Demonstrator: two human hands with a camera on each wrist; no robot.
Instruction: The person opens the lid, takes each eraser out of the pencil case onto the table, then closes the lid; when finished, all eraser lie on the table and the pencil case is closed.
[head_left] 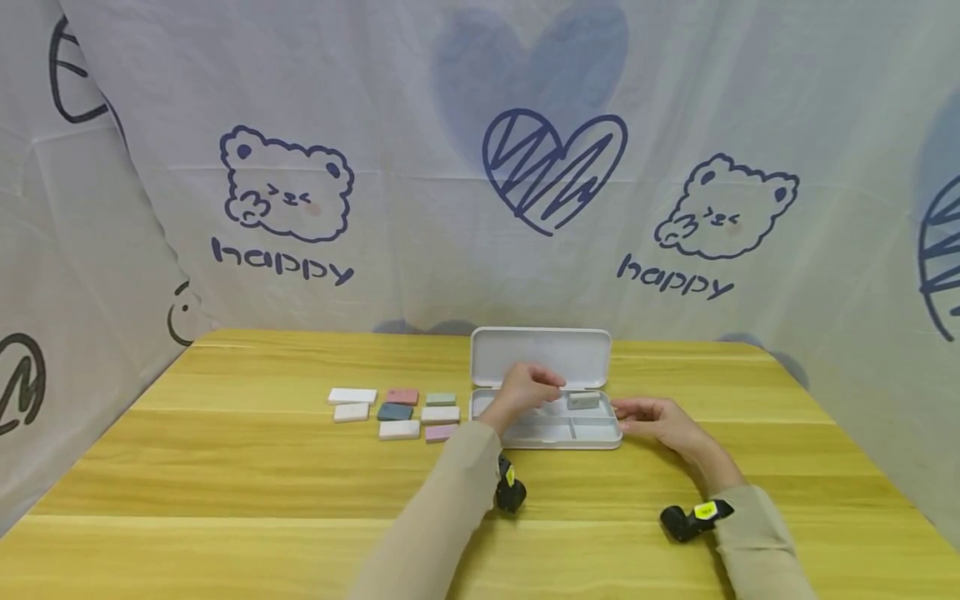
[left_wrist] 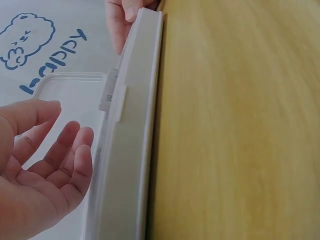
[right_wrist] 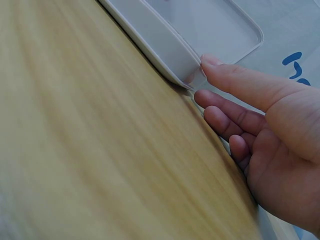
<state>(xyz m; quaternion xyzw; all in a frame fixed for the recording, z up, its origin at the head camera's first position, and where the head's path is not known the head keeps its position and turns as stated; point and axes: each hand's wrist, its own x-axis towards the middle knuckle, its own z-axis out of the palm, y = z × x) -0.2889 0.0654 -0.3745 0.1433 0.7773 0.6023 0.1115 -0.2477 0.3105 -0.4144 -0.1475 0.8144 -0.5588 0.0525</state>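
A white compartmented case (head_left: 525,443) lies on the table with its lid (head_left: 540,357) raised at the back. My left hand (head_left: 528,387) is over the case, its fingers loosely bent. Between thumb and fingers there is a gap with nothing in it, as the left wrist view shows. A pale green eraser-like block (head_left: 583,400) sits in the back right compartment; its printed side (left_wrist: 108,95) shows above the case wall. At the right end of the case is my right hand (head_left: 660,421). Its thumb touches the corner (right_wrist: 194,77), with the other fingers relaxed beside the end wall.
Left of the case lie several small blocks in loose rows: white (head_left: 352,396), red (head_left: 402,397), dark blue (head_left: 394,412), green (head_left: 441,399) and lilac (head_left: 440,432) ones. A printed cloth (head_left: 420,208) hangs behind the wooden table (head_left: 225,483).
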